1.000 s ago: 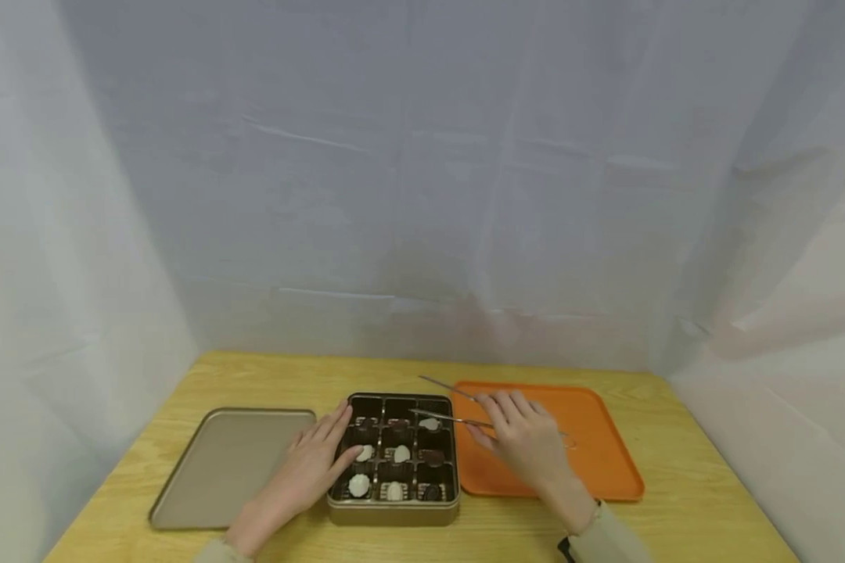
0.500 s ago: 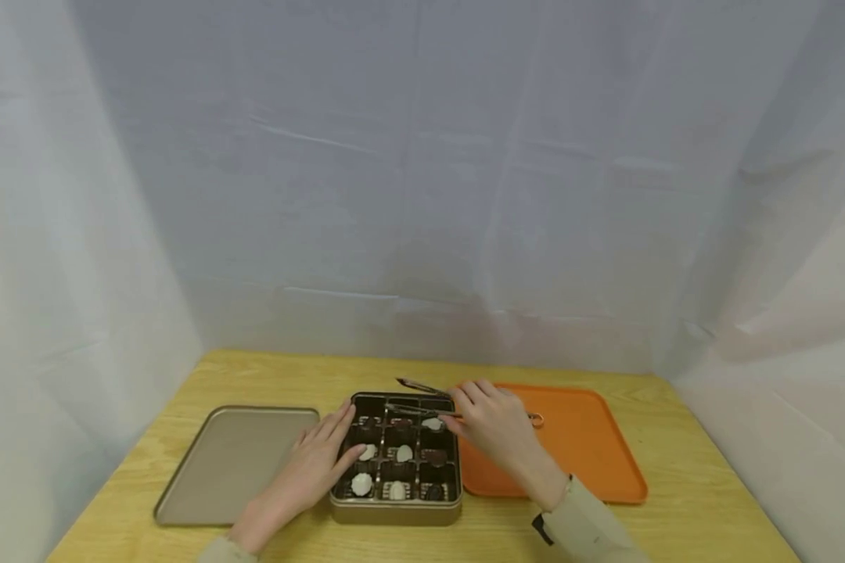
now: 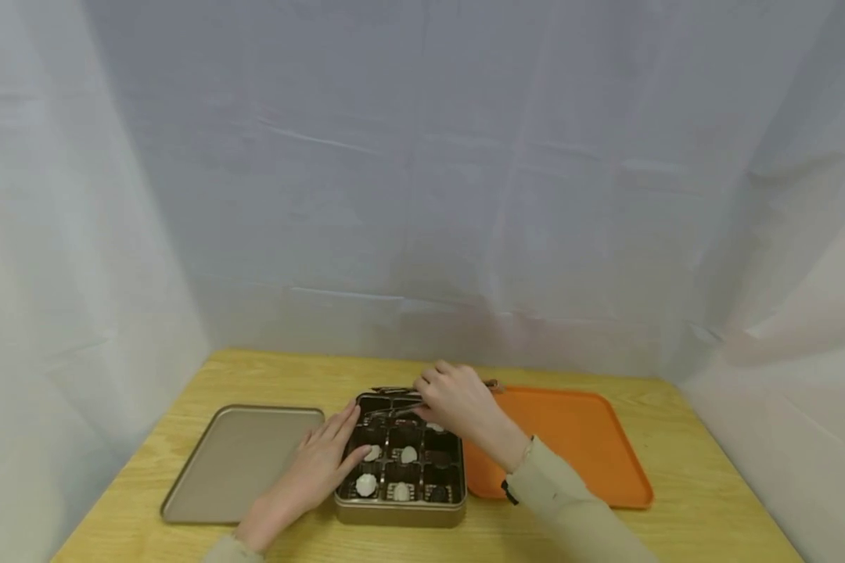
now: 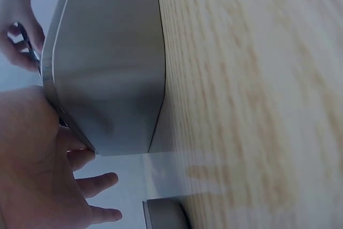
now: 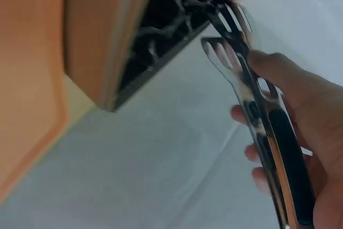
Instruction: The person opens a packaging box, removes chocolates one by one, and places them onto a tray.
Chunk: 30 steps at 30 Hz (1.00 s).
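A metal tin (image 3: 401,514) with a dark divided insert stands between my hands. Small white and dark chocolates sit in its compartments, among them a round ridged white one (image 3: 366,485) at the near left and a dark one (image 3: 438,493) at the near right. My left hand (image 3: 313,469) rests with extended fingers along the tin's left rim. In my right hand (image 3: 461,407) are metal tongs (image 5: 289,159), gripped around the middle. Their slotted tips are spread apart over the far-left compartments, with nothing between them in the right wrist view.
A flat metal lid (image 3: 242,461) lies to the left of the tin. On the right, an orange tray (image 3: 570,446) lies close against the tin's side. Pale sheeting (image 3: 422,195) hangs behind the wooden table (image 3: 141,500) and along both sides.
My right hand has moved left with the tongs, from over the orange tray to the tin's far side. My left hand keeps its place on the rim.
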Each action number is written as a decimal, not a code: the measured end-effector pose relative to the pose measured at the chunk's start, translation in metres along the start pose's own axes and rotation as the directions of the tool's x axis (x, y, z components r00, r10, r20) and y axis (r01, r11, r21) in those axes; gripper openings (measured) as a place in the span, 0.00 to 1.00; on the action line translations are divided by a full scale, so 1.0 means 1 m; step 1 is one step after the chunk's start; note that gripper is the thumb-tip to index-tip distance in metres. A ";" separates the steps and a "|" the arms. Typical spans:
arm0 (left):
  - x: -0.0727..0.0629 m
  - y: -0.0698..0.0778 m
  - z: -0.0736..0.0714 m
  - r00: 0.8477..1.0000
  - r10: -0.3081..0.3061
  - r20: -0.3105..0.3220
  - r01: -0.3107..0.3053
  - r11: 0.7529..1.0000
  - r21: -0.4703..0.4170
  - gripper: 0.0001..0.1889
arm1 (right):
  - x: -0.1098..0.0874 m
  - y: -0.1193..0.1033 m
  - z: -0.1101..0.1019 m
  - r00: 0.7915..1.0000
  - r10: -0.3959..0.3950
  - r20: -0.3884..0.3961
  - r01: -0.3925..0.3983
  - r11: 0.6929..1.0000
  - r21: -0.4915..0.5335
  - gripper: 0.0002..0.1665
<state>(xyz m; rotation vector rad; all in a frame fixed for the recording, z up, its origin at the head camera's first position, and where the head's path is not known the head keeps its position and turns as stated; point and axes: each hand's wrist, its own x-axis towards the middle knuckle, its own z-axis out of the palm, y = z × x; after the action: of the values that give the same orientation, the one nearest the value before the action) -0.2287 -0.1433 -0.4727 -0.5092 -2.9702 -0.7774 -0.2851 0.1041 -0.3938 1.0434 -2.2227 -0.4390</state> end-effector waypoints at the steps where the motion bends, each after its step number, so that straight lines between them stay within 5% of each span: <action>1: 0.000 0.000 0.000 1.000 0.000 0.000 0.000 1.000 -0.002 0.38 | 0.005 0.001 0.000 1.000 -0.015 0.017 0.015 1.000 -0.006 0.19; 9: 0.000 0.003 -0.001 1.000 0.006 -0.005 -0.006 1.000 0.006 0.38 | 0.040 -0.001 -0.010 0.982 -0.049 0.181 0.062 0.996 -0.065 0.25; 15: 0.000 0.005 0.001 1.000 0.005 0.002 -0.005 1.000 -0.007 0.38 | 0.058 -0.012 -0.019 0.943 -0.042 0.330 0.074 0.994 -0.085 0.25; 30: -0.001 0.004 0.003 1.000 0.011 -0.014 -0.011 1.000 -0.010 0.37 | 0.087 -0.027 -0.014 0.870 -0.041 0.491 0.093 0.992 -0.082 0.22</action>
<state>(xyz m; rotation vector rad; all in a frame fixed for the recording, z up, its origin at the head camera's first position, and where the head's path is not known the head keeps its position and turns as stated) -0.2261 -0.1393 -0.4732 -0.5181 -2.9498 -0.7916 -0.3023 0.0192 -0.3626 1.0411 -2.5696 -0.9286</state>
